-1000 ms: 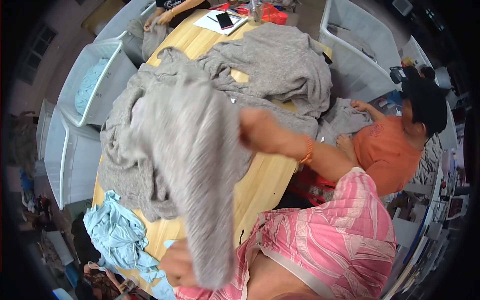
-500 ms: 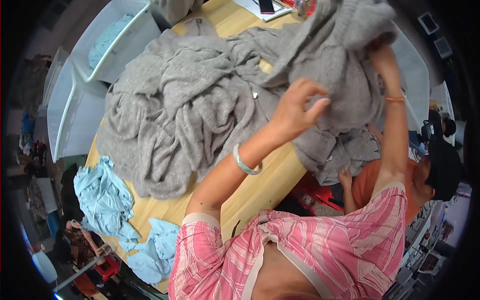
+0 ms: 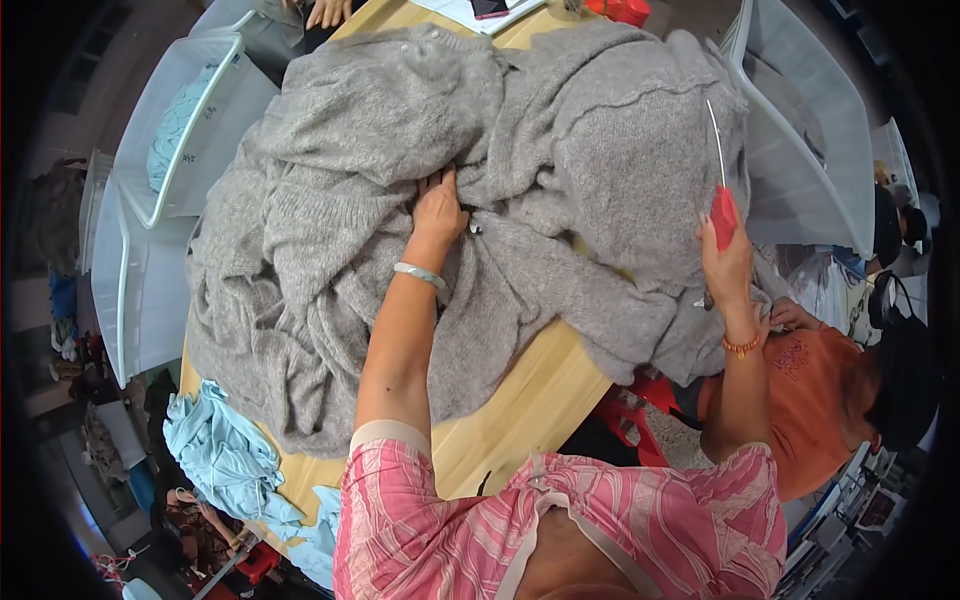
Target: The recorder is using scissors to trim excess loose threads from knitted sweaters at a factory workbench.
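Observation:
A large heap of fuzzy grey knit garments [image 3: 330, 130] covers most of the wooden table [image 3: 530, 390]. My left hand [image 3: 438, 212] reaches into a fold mid-heap, fingers closing on the knit, their tips hidden. Beside its wrist a small whitish tag [image 3: 475, 228] shows. My right hand [image 3: 727, 265], over the heap's right side, is closed around a tool with a red handle [image 3: 724, 218]. A long, thin metal shaft points up and away from that handle, above a smoothed-out grey knit panel [image 3: 640, 150]. The tool's exact kind is unclear.
Light blue cloths [image 3: 225, 440] lie at the table's near left edge. Translucent plastic bins [image 3: 165, 290] stand left, another bin [image 3: 815, 195] right. A person in orange [image 3: 810, 410] works close at my right. Another person's hand [image 3: 328, 12] appears at the far edge.
The grey knit lifted at the upper right now lies spread on the heap. My left hand went from mid-air into the folds; my right hand came nearer, with the red-handled tool now visible.

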A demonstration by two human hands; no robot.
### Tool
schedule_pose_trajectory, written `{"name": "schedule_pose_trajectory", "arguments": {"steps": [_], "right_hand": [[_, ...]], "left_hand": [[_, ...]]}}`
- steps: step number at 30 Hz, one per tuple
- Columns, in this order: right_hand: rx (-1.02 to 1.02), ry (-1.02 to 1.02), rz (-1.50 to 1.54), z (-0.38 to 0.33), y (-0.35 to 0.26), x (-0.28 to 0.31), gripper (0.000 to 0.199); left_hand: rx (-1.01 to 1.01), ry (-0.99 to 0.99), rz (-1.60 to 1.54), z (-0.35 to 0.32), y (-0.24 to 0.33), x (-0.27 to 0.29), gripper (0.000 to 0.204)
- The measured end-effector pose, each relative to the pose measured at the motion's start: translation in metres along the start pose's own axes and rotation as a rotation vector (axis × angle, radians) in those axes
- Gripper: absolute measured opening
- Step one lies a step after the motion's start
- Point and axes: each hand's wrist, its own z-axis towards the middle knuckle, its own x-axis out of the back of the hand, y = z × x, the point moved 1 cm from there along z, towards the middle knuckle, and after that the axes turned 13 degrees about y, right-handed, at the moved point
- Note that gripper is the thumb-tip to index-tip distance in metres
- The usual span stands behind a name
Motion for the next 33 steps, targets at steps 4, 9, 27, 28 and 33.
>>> {"name": "schedule_pose_trajectory", "arguments": {"steps": [4,9,27,28,33], "right_hand": [[-0.023,-0.010,0.210,-0.014,-0.006,0.011,0.044],[0.165,-0.005,0.163,-0.027,-0.010,-0.002,0.042],[0.305,-0.562,0.138,-0.096,-0.060,-0.040,0.043],[0.337,-0.572,0.154,-0.098,-0.064,-0.041,0.042],[0.306,-0.630,0.156,-0.103,-0.092,-0.036,0.040]], "left_hand": [[0.193,-0.267,-0.020,0.001,0.016,0.013,0.015],[-0.124,0.044,0.070,-0.003,0.043,0.083,0.009],[0.522,0.514,-0.808,-0.074,-0.089,0.142,0.033],[0.676,0.570,-1.078,-0.099,-0.097,0.158,0.033],[0.517,0.761,-1.475,-0.264,-0.129,0.281,0.042]]}}
